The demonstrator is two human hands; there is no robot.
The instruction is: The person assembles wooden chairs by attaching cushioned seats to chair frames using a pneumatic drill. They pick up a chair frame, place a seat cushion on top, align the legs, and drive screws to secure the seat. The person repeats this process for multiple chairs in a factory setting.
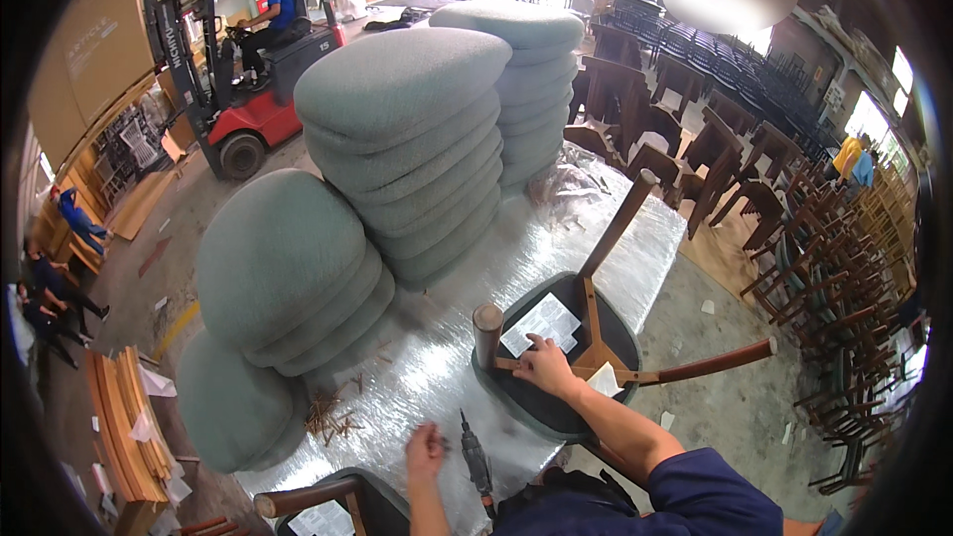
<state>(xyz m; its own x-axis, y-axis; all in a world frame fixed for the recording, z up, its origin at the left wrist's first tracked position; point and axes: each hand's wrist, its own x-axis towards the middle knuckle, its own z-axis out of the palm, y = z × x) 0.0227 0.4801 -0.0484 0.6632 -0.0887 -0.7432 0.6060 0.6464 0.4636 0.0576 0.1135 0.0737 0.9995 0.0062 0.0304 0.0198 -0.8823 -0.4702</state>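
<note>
The power screwdriver (476,462) lies just right of the left hand (427,450), nearer to it than to the right hand (544,367), long axis pointing away from the person. The left hand is loosely curled, the right bent-fingered over the upturned chair (536,409); whether either grips anything, I can't tell. Screws (333,420) lie left of the left hand, bare worktop (447,352) ahead of it. Right of the right hand, a chair leg (720,359) juts past the worktop's edge.

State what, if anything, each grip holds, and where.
Cannot be told: right grip is at the upturned seat; left grip beside, not on, the driver.
</note>
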